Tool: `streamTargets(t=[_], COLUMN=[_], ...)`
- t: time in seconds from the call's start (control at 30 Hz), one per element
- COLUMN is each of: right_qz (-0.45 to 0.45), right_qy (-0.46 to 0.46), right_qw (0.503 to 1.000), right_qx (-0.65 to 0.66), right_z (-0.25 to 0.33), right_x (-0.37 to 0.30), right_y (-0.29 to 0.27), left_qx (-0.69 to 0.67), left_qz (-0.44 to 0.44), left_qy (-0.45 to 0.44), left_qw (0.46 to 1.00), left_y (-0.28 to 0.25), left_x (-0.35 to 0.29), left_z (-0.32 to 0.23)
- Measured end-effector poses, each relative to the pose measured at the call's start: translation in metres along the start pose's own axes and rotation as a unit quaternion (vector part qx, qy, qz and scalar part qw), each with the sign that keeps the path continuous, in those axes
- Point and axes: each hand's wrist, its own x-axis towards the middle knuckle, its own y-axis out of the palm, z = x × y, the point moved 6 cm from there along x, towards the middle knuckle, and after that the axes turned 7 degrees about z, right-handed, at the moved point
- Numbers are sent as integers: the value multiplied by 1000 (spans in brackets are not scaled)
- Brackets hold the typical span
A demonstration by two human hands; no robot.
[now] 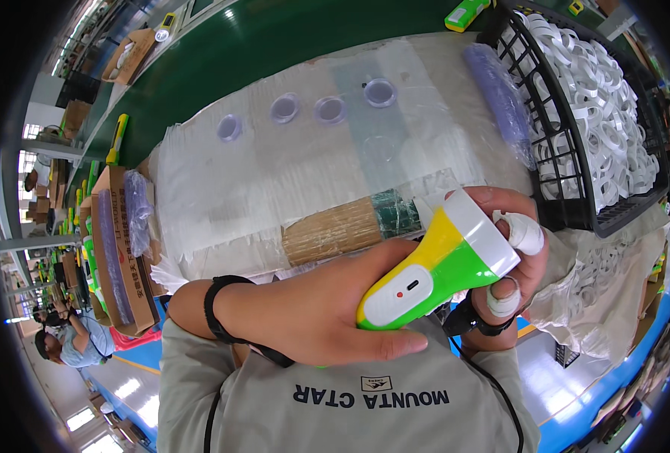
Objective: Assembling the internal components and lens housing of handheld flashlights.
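A green and yellow flashlight (433,266) with a white head is held tilted in front of my chest. Its white panel, with a small red button and a dark slot, faces up. My left hand (327,302) wraps round the handle end, the thumb lying along the near side. Around the white head ring (482,230) curl the fingers of my right hand (527,245); two of them are wrapped in white tape. Beyond my hands, several clear round plastic lens cups (330,110) stand in a loose row on the plastic-covered table (275,177).
A black crate (576,162) full of white rings (603,106) stands at right, beside a roll of clear wrap (499,102). At left is a cardboard box (116,249) containing more flashlights. Another flashlight (467,13) lies at the far edge. A person (78,340) is at far left.
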Motion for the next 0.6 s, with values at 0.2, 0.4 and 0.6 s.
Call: streamTargets(t=[0.2,0.4,0.6], right_qz=[-2,175,61], right_qy=[35,-128,14], right_qw=[997,969,989], right_qx=[71,122,133], right_z=[-4,8,-1], right_x=[8,39,30], right_y=[5,13,25], left_qx=[54,47,90], left_qz=[4,106,50], left_qy=[-12,-28,-74], left_qw=[998,993,992], left_y=[-2,3,-11], left_x=[-1,4,4], left_z=[-6,0,5])
